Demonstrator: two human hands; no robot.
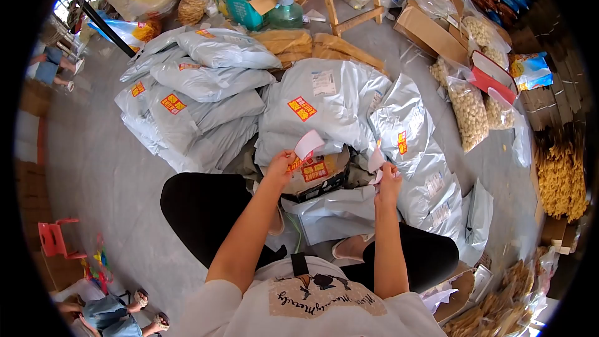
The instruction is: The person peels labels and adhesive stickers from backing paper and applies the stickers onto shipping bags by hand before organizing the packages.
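Note:
My left hand (286, 165) pinches a pale pinkish paper slip (309, 144), its fingers closed near the slip's lower edge. To the right, my right hand (389, 181) is closed on some pale paper strips (376, 161), partly hidden by the fingers. Between and below the hands sits an open carton (327, 184) holding red-and-yellow stickers (314, 171). Just beyond, a large grey plastic parcel (340, 109) bears a red-and-yellow sticker and a white label. Another grey parcel (337, 212) lies flat between my feet.
Stacked grey parcels (199, 97) stand at the left, and more parcels (430, 190) lie at the right. Farther back are a wooden stool (349, 25) and a green-tinted bottle (286, 12). Bags of round snacks (468, 112) stand at the right; another person's legs (115, 315) show lower left.

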